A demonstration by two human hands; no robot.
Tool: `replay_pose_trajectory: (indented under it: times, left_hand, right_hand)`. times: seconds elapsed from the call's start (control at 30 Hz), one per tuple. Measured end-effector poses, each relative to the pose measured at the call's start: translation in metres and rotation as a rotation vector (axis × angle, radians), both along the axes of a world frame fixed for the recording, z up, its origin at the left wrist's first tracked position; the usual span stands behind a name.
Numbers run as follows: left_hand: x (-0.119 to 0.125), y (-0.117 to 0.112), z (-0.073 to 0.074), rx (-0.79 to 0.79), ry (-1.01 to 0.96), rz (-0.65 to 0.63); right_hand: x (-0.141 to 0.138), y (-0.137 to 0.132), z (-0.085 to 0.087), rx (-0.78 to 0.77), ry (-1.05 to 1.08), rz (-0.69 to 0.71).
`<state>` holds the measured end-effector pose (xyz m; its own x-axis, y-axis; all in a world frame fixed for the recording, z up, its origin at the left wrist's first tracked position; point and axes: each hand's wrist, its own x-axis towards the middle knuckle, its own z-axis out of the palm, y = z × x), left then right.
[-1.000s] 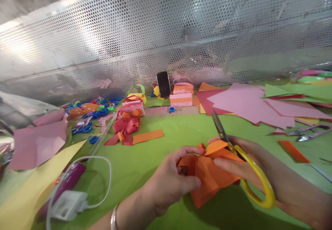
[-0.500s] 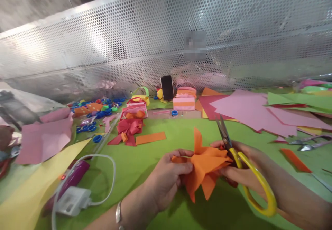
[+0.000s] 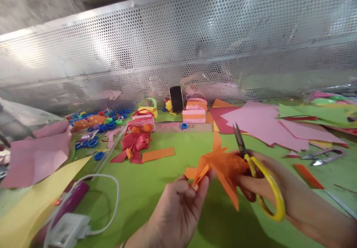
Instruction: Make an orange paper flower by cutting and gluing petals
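Several folded orange paper strips form a star-like paper bow point(image 3: 220, 164) held up between both hands at the lower centre. My left hand point(image 3: 178, 210) is closed, pinching one looped end of the bow between thumb and fingers. On the other side, my right hand point(image 3: 275, 173) grips the bow's right edge. Yellow-handled scissors point(image 3: 244, 152) also hang in my right hand, a handle loop around its fingers, blades pointing up and away from the paper. Some fingertips of my right hand are hidden behind the paper and scissors.
A red paper bow point(image 3: 136, 143) and orange strip point(image 3: 158, 154) lie ahead. Pink paper sheets point(image 3: 251, 123) and thread snips point(image 3: 323, 156) are at right. A white charger point(image 3: 69, 229) and purple cylinder point(image 3: 72, 199) lie left. A phone point(image 3: 176, 99) stands before the perforated metal panel point(image 3: 167, 35).
My left hand has shifted down and turned, now pinching a looped end of the orange bow. The bow has tilted. My right hand still has the scissors.
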<state>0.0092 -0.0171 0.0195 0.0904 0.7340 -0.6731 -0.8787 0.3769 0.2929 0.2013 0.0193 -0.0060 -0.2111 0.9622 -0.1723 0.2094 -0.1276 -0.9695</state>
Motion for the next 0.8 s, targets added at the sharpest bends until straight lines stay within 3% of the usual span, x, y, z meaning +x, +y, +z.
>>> replay_pose_trajectory:
  times: [0.1, 0.2, 0.33, 0.47, 0.6, 0.8]
  left_hand:
    - [-0.001, 0.003, -0.002, -0.005, 0.042, -0.026]
    - [-0.001, 0.005, -0.005, 0.035, 0.092, -0.101]
    - [0.003, -0.002, -0.015, 0.25, 0.189, -0.283]
    - [0.007, -0.011, -0.022, 0.403, 0.419, -0.447]
    - [0.006, -0.01, -0.025, 0.532, 0.543, -0.401]
    - [0.002, -0.007, -0.029, 0.548, 0.531, -0.373]
  right_hand:
    - [0.003, 0.004, -0.003, 0.079, -0.123, 0.022]
    - [0.001, 0.004, -0.005, 0.062, -0.136, 0.021]
    - [-0.006, -0.003, -0.005, 0.025, -0.046, 0.002]
    - [-0.013, -0.014, -0.002, 0.001, 0.013, -0.016]
    - [-0.016, -0.02, 0.003, -0.026, -0.1, 0.063]
    - [-0.011, -0.017, 0.0, -0.084, -0.091, 0.046]
